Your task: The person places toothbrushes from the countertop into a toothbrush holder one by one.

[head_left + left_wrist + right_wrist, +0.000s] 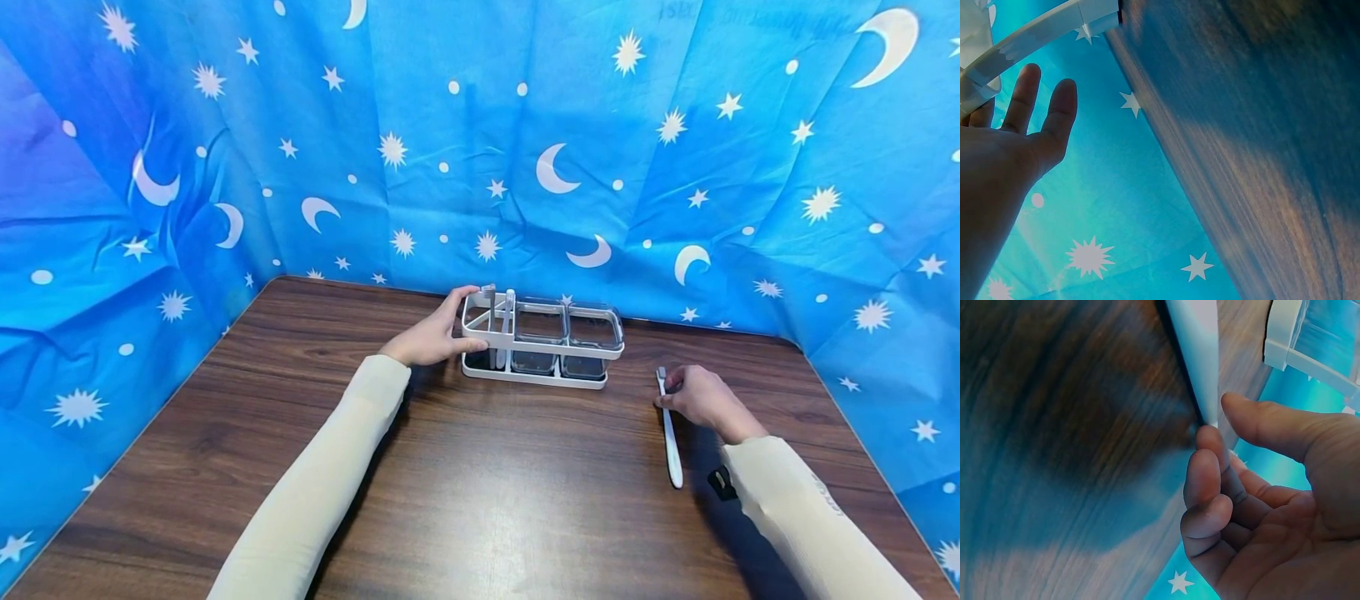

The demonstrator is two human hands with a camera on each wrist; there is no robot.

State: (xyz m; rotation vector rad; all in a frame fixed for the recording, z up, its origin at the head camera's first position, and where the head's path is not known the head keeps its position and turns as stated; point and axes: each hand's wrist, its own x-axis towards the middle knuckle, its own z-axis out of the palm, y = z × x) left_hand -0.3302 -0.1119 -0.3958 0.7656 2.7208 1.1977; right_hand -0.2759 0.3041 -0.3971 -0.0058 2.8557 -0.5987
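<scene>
At the back of the table stands a white two-tier toothbrush holder with two clear cups set in it. My left hand grips its left end, thumb along the front of the upper rail and a finger at the back corner. In the left wrist view, two fingers extend free below the white rail. Two slim toothbrushes stand upright in the left compartment. To the right, a white toothbrush slants on the table, head end away from me. My right hand pinches it near the head.
The dark wood-grain table fills the foreground. Blue cloth with white moons and stars hangs close behind and along both sides. A small black item shows at the right cuff.
</scene>
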